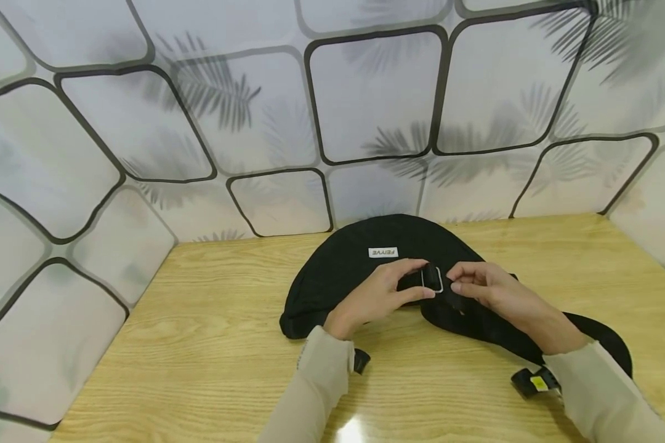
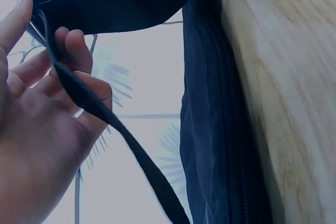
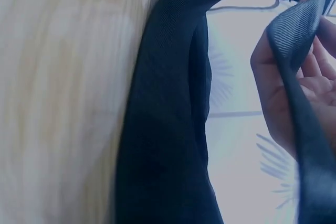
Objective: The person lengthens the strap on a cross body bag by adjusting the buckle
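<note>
A black half-moon bag [image 1: 343, 277] with a small white label [image 1: 383, 252] lies on the wooden table. Above its front edge my left hand [image 1: 377, 292] pinches a metal strap slider [image 1: 440, 280] and the black webbing threaded in it, between thumb and fingers. Just to the right, my right hand [image 1: 495, 292] pinches the black strap [image 3: 302, 30] between thumb and fingertips, close to the slider. In the left wrist view the webbing [image 2: 115, 11] runs from the slider toward the bag, and a narrower-looking length [image 2: 142, 156] hangs down past the left palm.
Beside the left sleeve lies a black plastic buckle part [image 1: 361, 361]. Another black buckle piece with a yellow tag [image 1: 539, 383] lies by the right sleeve. The strap's loop [image 1: 609, 335] curves over the table at right. Patterned cloth walls [image 1: 377, 104] stand behind and beside the table [image 1: 199, 351].
</note>
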Demonstrator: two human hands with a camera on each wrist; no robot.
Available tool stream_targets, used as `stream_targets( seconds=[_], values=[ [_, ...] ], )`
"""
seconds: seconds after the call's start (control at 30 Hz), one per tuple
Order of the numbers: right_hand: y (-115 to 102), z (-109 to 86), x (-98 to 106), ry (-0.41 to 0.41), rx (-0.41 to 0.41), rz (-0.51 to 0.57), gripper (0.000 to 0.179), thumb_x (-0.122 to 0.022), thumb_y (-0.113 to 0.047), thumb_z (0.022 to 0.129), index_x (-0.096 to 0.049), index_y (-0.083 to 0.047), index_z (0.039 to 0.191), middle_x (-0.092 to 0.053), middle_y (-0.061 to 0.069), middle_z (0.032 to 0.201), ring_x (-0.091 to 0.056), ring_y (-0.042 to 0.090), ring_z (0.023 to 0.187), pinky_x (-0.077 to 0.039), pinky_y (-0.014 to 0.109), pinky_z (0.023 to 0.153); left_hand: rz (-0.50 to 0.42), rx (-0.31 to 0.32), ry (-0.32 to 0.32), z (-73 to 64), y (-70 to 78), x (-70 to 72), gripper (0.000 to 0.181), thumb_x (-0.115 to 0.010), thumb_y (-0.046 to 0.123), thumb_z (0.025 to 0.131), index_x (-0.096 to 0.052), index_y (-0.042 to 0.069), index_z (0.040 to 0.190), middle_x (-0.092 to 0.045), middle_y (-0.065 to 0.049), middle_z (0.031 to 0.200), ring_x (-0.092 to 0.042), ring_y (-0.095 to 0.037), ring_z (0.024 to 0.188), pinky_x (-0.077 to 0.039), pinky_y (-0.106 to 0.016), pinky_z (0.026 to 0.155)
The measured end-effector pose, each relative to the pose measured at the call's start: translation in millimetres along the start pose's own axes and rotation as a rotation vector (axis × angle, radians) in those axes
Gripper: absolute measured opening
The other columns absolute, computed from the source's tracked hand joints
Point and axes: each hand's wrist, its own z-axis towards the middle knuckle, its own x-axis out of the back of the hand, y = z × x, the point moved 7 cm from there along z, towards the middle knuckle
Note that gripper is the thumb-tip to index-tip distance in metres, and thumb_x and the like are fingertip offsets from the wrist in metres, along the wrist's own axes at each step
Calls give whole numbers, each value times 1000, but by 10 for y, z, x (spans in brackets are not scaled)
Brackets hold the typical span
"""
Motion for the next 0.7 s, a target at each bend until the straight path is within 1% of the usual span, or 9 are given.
stream_targets(
  seconds=[0.03,0.1,0.17,0.23,0.37,0.43,0.5,0.57,0.7],
  values=[
    [-13,7,-8,7,10,3,22,-48,3,105,-64,-12,103,-55,-6,70,-45,18,54,-41,29,53,4,-2,-9,3,0,-16,57,-66,24,101,-47,0,149,-52,-10,149,-47,-13,136,-36,-25,109],
    [-37,23,-27,17,30,10,24,-48,4,104,-65,-13,102,-50,-5,68,-33,23,50,-31,34,49,0,-10,-34,10,6,-61,59,-66,24,102,-45,-1,151,-51,-11,149,-46,-12,137,-36,-24,109],
    [-53,33,-44,16,42,33,26,-48,5,104,-66,-14,101,-45,-5,66,-22,27,51,-23,39,50,0,-17,-54,15,14,-98,61,-65,26,102,-43,-1,152,-50,-10,150,-45,-11,137,-36,-22,109],
    [-63,33,-58,1,45,57,27,-48,4,104,-67,-14,101,-48,-6,69,-21,28,52,-21,41,51,-13,-21,-64,18,24,-120,61,-65,26,102,-43,0,152,-51,-9,149,-45,-9,136,-36,-21,108],
    [-54,21,-51,-23,26,64,26,-47,4,105,-67,-14,103,-54,-8,73,-22,27,52,-24,39,52,-15,-5,-41,5,23,-91,60,-66,28,101,-45,2,151,-52,-6,148,-45,-8,136,-37,-22,108],
    [-30,14,-35,-26,-5,44,24,-48,3,105,-66,-14,104,-58,-8,76,-30,22,53,-29,34,52,-11,9,-28,-6,16,-61,60,-66,29,101,-46,3,151,-51,-5,150,-44,-8,137,-36,-23,109],
    [-2,6,-19,-26,-40,22,22,-49,2,104,-65,-13,105,-59,-8,77,-35,17,55,-31,32,53,-3,25,-18,-16,10,-31,60,-66,31,101,-46,3,151,-49,-4,151,-43,-9,138,-36,-24,109],
    [22,0,-6,-27,-65,1,18,-50,2,104,-64,-10,105,-61,-7,79,-43,12,62,-36,29,57,3,38,-13,-24,3,-2,61,-66,32,101,-46,4,151,-47,-4,152,-42,-10,139,-35,-25,110],
    [20,0,9,-21,-53,-26,13,-51,3,103,-63,-1,105,-63,-4,81,-51,12,69,-41,27,61,2,39,-8,-23,-7,29,61,-65,30,102,-44,2,152,-46,-7,153,-43,-13,140,-36,-27,111]
  ],
)
